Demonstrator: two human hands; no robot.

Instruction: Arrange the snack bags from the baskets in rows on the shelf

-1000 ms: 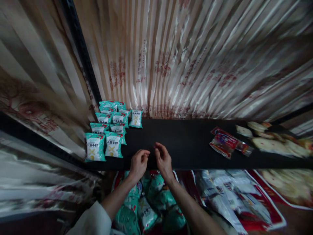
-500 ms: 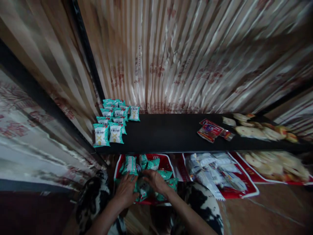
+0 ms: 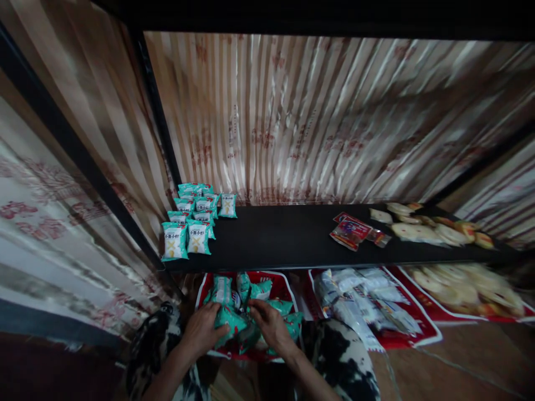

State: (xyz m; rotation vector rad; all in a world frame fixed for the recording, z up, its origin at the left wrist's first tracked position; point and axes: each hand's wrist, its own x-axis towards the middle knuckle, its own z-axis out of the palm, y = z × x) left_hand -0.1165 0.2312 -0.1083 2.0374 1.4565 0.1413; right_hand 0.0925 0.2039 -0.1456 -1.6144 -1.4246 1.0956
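- Okay, head view; landmark is the black shelf (image 3: 280, 234).
- Red basket (image 3: 281, 283), white rim: below shelf's front edge, toward its left end; teal packets (image 3: 261, 289) jumbled inside.
- Left hand (image 3: 203, 329): at the red basket's left side, below shelf, thumb and fingers clasped on a teal-coloured bag (image 3: 230, 323) lying among the rest.
- Right hand (image 3: 271, 324): over same basket, below shelf, fingers curled down at the contents; can't tell if anything is pinched.
- Hands apart, contents between them.
- Middle basket (image 3: 420, 303), red: below shelf, right of the first; silvery-white packets (image 3: 361, 289) inside, one poking over the near rim.
- Far-right basket (image 3: 441, 313), red: below shelf's right part; pale packs (image 3: 468, 287) piled inside, details blurred.
- On shelf, left end: teal-and-white snack bags (image 3: 198, 236) grouped upright in rows, lone bag (image 3: 228, 206) just right at back.
- On shelf, right of centre: red packs (image 3: 351, 233) flat, overlapping.
- On shelf, right end: loose cluster of yellowish packs (image 3: 420, 233).
- Behind shelf: pleated printed sheeting (image 3: 251, 139).
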